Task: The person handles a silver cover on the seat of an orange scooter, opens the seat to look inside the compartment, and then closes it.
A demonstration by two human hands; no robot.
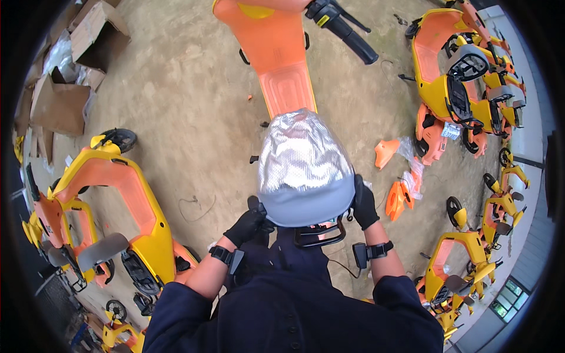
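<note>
Right in front of me is an orange electric scooter [281, 62], with its grey seat [306, 203] nearest my body. A shiny silver foil-like cover [303, 150] lies wrinkled over the front and middle of the seat, leaving a grey band bare at the rear. My left hand [252, 222], in a black glove, is closed at the seat's left rear edge. On the opposite edge, my gloved right hand [365, 203] grips the seat's side, its fingertips partly hidden. Below the seat's rear a black metal rack [321, 235] sticks out.
A yellow and orange scooter [147, 217] stands to my left, with more behind it. Rows of similar scooters [435, 65] line the right side. Loose orange panels [397, 200] and clear plastic lie on the floor at right. Cardboard boxes [59, 106] are piled far left.
</note>
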